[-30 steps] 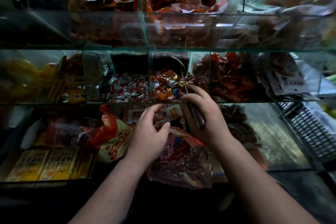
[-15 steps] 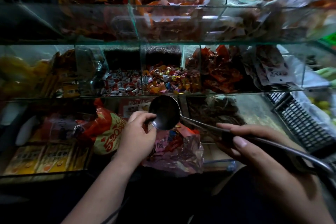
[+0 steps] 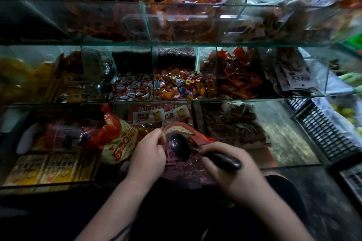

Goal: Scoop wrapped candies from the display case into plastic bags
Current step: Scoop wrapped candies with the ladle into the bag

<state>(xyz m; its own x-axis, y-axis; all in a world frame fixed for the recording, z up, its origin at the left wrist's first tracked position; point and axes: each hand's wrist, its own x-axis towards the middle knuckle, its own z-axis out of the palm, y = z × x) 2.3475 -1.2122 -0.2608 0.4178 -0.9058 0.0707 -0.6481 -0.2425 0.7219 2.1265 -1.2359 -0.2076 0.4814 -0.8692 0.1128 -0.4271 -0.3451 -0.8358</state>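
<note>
My right hand [image 3: 233, 170] grips the dark handle of a metal ladle [image 3: 179, 146], whose bowl sits over the mouth of a clear plastic bag [image 3: 188, 168] with wrapped candies inside. My left hand [image 3: 147, 154] pinches the bag's rim at the left and holds it open. The bag rests on the front of the glass display case [image 3: 195, 100]. Multicoloured wrapped candies [image 3: 178, 84] fill a middle-shelf compartment above the hands, with red-and-white wrapped candies [image 3: 133, 88] in the compartment to their left.
A red and yellow "520" snack bag [image 3: 117, 141] lies left of my left hand. Red packets [image 3: 235, 76] and dark snacks fill other compartments. A black plastic crate [image 3: 321, 131] stands at the right. Yellow boxes [image 3: 45, 170] sit lower left.
My right hand pulled the ladle out of the candy compartment, swung it right, then brought its bowl down to the bag's mouth. My left hand stayed on the bag's rim.
</note>
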